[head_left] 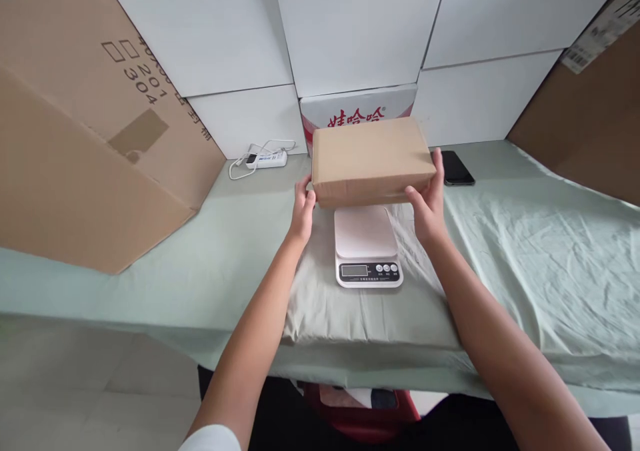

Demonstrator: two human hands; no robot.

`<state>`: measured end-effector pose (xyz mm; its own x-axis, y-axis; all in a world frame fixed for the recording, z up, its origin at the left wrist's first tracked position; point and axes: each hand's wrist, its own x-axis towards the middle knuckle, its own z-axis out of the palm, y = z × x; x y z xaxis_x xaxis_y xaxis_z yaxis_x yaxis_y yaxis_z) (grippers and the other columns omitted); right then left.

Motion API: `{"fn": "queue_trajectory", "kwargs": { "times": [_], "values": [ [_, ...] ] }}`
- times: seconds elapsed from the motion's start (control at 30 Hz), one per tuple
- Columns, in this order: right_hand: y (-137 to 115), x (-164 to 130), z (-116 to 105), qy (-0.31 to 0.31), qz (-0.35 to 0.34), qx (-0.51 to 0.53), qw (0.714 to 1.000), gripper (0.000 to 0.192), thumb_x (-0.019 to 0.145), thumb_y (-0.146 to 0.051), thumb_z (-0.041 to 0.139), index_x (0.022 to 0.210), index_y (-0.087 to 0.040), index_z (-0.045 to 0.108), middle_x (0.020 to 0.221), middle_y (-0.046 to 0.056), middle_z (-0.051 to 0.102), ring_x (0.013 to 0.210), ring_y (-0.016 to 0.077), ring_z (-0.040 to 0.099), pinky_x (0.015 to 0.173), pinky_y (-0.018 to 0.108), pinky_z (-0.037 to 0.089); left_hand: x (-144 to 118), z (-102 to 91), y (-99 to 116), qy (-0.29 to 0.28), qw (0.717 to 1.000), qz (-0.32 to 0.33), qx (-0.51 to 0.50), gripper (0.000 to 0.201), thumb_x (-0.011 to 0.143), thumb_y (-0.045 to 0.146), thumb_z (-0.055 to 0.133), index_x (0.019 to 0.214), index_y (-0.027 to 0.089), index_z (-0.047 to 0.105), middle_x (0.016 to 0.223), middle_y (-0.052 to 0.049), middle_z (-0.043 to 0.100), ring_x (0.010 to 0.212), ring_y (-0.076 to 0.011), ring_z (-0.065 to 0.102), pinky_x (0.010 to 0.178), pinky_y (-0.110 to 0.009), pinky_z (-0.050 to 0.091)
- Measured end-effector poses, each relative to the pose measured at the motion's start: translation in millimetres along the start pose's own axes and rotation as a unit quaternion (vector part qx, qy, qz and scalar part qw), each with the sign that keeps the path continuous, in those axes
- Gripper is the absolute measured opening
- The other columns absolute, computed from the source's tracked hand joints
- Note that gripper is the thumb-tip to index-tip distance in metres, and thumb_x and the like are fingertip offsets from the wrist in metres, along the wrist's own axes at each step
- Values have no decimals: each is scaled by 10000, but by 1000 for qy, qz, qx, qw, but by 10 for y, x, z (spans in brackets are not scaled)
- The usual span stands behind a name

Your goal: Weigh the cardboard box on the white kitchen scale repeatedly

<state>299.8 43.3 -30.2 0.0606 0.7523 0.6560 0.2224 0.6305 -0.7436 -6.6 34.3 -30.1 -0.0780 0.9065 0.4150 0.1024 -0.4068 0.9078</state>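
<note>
Gripping a closed brown box (pixel 370 151) at its 2 ends, the person's hands hold it toward the back of a table covered with pale green cloth (pixel 250 251). The left hand (pixel 303 208) clasps the left end, its thumb at the near corner and its fingers bent around the side, partly hidden. The right hand (pixel 429 201) is closed on the other end, its thumb pressed against the lower part of the near face and its fingers along the right side. The box tilts slightly, its right end nearer the person. Just below it in view sits a white digital scale (pixel 366 238) with 3 round buttons beside its display; whether box and scale touch, I cannot tell. Behind the box stands a carton with red lettering (pixel 360 103), set among stacked white boxes (pixel 350 31). Left of the box lies a white device with a looped cable (pixel 270 160); near the right hand lies a black phone (pixel 456 169). A large cardboard carton marked 201 and 304 (pixel 70 124) stands at the left, and a labelled brown carton (pixel 595 118) at the right.
</note>
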Motion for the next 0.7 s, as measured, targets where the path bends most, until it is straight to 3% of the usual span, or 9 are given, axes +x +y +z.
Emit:
{"fn": "queue_trajectory", "kwargs": {
  "times": [0.1, 0.23, 0.43, 0.7],
  "values": [
    [-172, -282, -123, 8, -12, -21, 1000, 1095, 936, -851, 663, 1813, -516, 98, 1948, -8, 194, 1815, 412, 236, 1460, 773, 236, -355, -70, 155, -10, 1000, -8, -22, 835, 940, 915, 591, 1550, 345, 557, 1427, -112, 636, 1150, -267, 649, 1033, -419, 594],
    [-269, -666, -174, 12, 13, -37, 999, 1130, 923, -819, 712, 1820, -470, 119, 1941, 41, 177, 1811, 439, 211, 1452, 791, 217, -712, -106, 239, -20, 999, -24, -11, 819, 943, 900, 608, 1525, 326, 566, 1461, -120, 600, 1140, -261, 631, 1043, -432, 575],
    [-321, -776, -128, 27, 65, -46, 996, 1055, 971, -809, 628, 1818, -364, 184, 1877, 127, 302, 1769, 416, 305, 1445, 745, 267, -772, -53, 222, -11, 999, -31, -11, 804, 945, 892, 617, 1498, 308, 591, 1427, -116, 599, 972, -214, 593, 890, -376, 563],
    [-344, -794, -157, 36, 66, -53, 996, 1014, 952, -834, 626, 1784, -371, 276, 1818, 122, 399, 1709, 418, 394, 1435, 768, 258, -795, -72, 203, 2, 1000, -11, -15, 765, 915, 877, 669, 1395, 283, 639, 1324, -95, 652, 861, -184, 571, 828, -355, 540]
  ]
}}
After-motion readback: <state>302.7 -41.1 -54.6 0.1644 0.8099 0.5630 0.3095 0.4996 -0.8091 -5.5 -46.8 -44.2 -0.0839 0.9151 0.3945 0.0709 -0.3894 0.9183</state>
